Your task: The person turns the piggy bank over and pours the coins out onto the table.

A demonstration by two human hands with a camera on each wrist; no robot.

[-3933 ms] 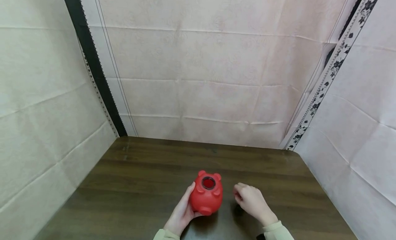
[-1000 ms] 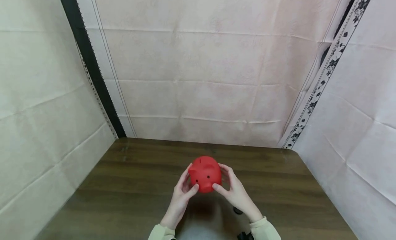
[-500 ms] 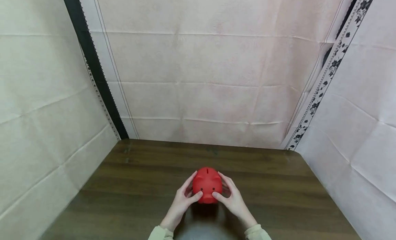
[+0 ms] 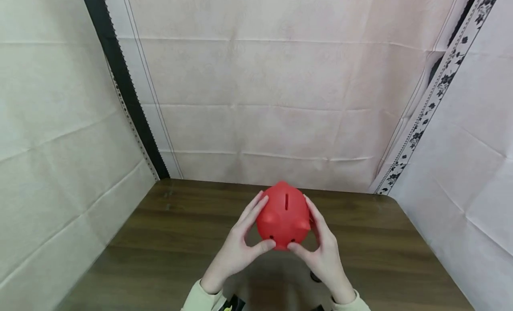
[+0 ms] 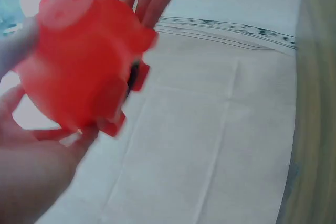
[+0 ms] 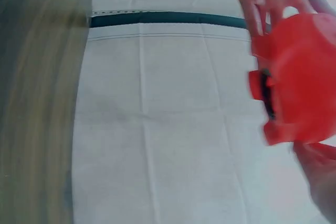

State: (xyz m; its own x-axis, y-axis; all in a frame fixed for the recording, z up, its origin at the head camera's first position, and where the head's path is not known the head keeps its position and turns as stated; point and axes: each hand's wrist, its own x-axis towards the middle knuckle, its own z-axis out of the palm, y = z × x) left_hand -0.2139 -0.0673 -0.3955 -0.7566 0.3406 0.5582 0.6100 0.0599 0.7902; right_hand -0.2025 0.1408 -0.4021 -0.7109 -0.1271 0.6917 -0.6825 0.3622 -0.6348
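A round red piggy bank (image 4: 283,215) is held up over the table between both hands, its coin slot and snout facing the head camera. The left hand (image 4: 239,245) grips its left side, thumb near the snout and fingers along the flank. From the other side the right hand (image 4: 325,249) grips it the same way. Short feet and a dark ring (image 5: 133,78) on the underside show in the left wrist view. On the table, a small black round object (image 4: 315,277) is partly hidden behind the right wrist.
The brown wood-grain table (image 4: 160,248) is enclosed by pale cloth at the back (image 4: 256,79), left and right. A dark strip (image 4: 124,83) runs down the back left corner and a floral border (image 4: 434,99) down the right one.
Earlier the left hand alone held the piggy bank, its round opening showing, the right hand beside it. Both hands then turned it slot up; since half a second ago it has risen toward the camera.
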